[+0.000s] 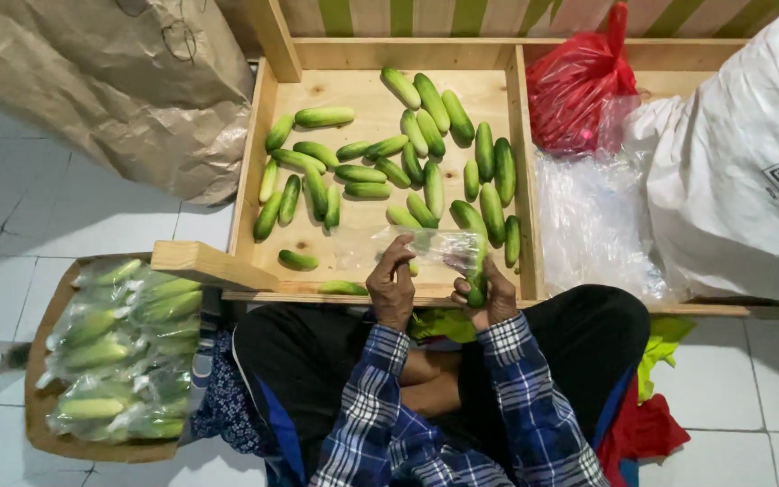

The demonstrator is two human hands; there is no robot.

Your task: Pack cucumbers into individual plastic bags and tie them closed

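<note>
My left hand (392,287) pinches the edge of a clear plastic bag (439,245) that it holds open over the near edge of a wooden tray (252,162). My right hand (490,298) grips the other side of the bag together with a cucumber (477,281) that sits partly inside it. Several loose green cucumbers (364,174) lie spread over the tray's floor beyond my hands. Both sleeves are blue plaid.
A wooden board (40,410) at my left knee carries several bagged cucumbers (123,352). A brown paper sack (128,86) stands at the far left. A red plastic bag (579,86), clear plastic sheets (592,225) and a white sack (741,162) fill the right side.
</note>
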